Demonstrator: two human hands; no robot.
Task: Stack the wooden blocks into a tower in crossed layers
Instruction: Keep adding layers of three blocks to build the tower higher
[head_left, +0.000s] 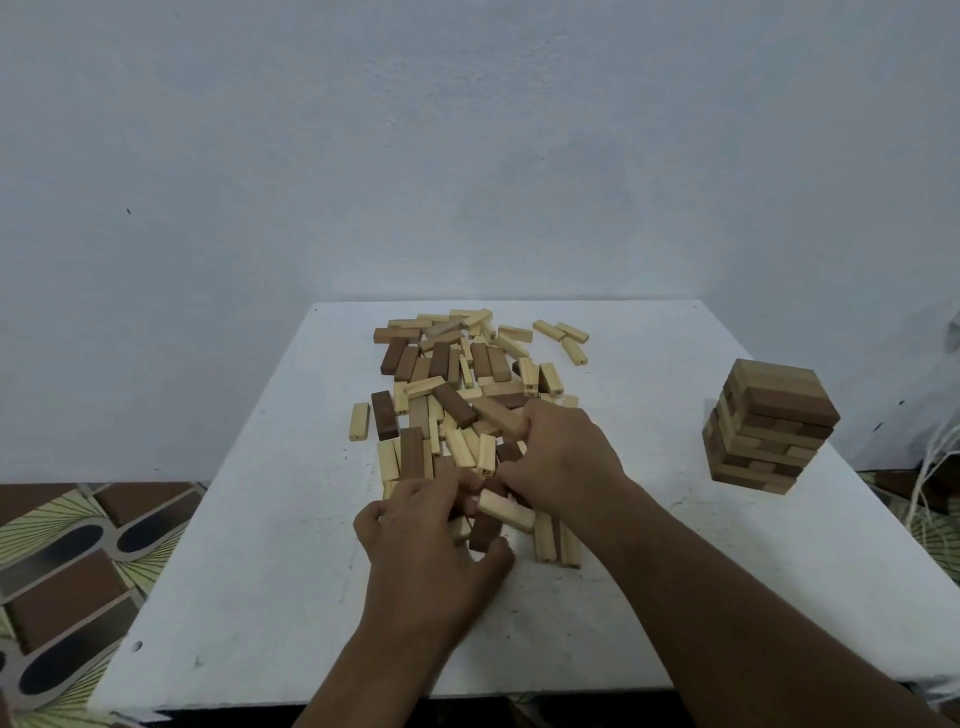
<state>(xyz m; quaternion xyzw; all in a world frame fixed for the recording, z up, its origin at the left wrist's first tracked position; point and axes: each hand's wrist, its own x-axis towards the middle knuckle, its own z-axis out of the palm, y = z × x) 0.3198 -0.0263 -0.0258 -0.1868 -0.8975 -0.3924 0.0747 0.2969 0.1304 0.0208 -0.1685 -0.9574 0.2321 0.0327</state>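
Loose wooden blocks (457, 395) scattered mid-desk (260, 597), well left of the part-built tower (766, 426). At the pile's near edge, left hand (426, 540) grasping a dark block (485, 532); right hand (561, 457) curled around pale blocks.

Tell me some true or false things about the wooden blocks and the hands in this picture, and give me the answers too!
1. The small tower of light and dark wooden blocks stands on the right side of the white table. True.
2. All the loose wooden blocks are the same colour. False: the scattered pile of loose wooden blocks mixes pale and dark brown ones.
3. Both hands are in the pile. True: the left hand and the right hand are among the blocks nearest the person.
4. The right hand is touching the tower. False: it is well apart from it.
5. The wall behind is bright red. False: the plain pale wall looks bluish-white.
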